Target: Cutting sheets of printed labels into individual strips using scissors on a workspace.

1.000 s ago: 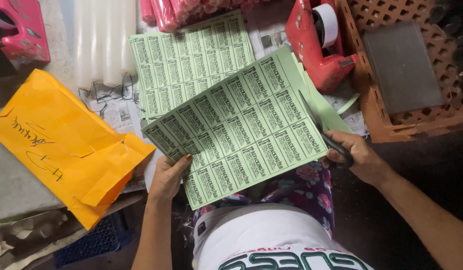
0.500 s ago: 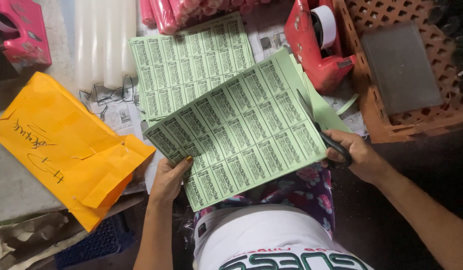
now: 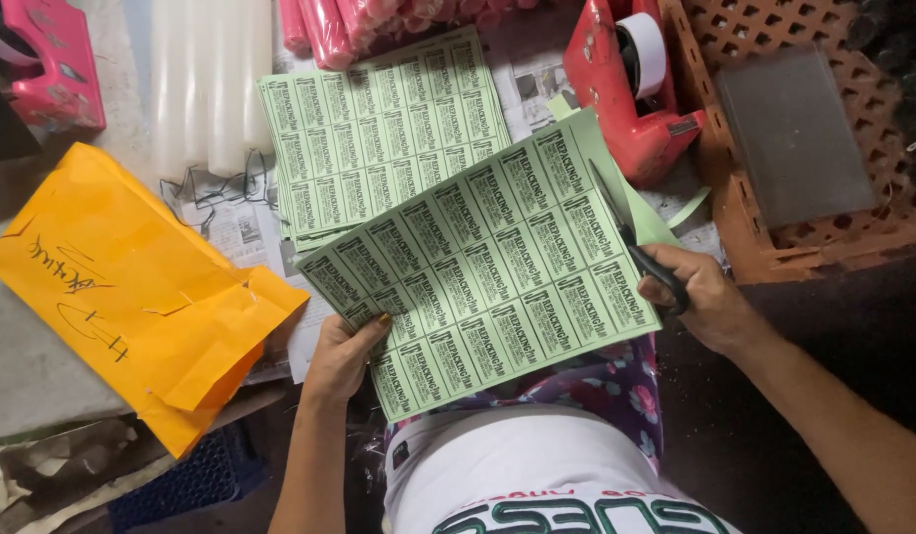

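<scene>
A light green sheet of printed labels [image 3: 487,262] is held tilted above my lap. My left hand [image 3: 341,356] pinches its lower left corner. My right hand [image 3: 700,297] grips black-handled scissors [image 3: 636,242], whose blades cut into the sheet's right edge along a column of labels. A thin green strip [image 3: 690,208] hangs off beside the blades. A stack of the same green label sheets [image 3: 379,129] lies flat on the table behind the held sheet.
An orange envelope [image 3: 141,287] with handwriting lies at the left. White tubes [image 3: 206,84] and pink tubes [image 3: 329,30] lie at the back. A red tape dispenser [image 3: 631,84] stands beside an orange plastic crate [image 3: 774,247] holding a grey slab [image 3: 794,133].
The scissors have moved up onto the sheet's right edge, with the blades now visible over the labels. The sheet and my left hand have barely shifted.
</scene>
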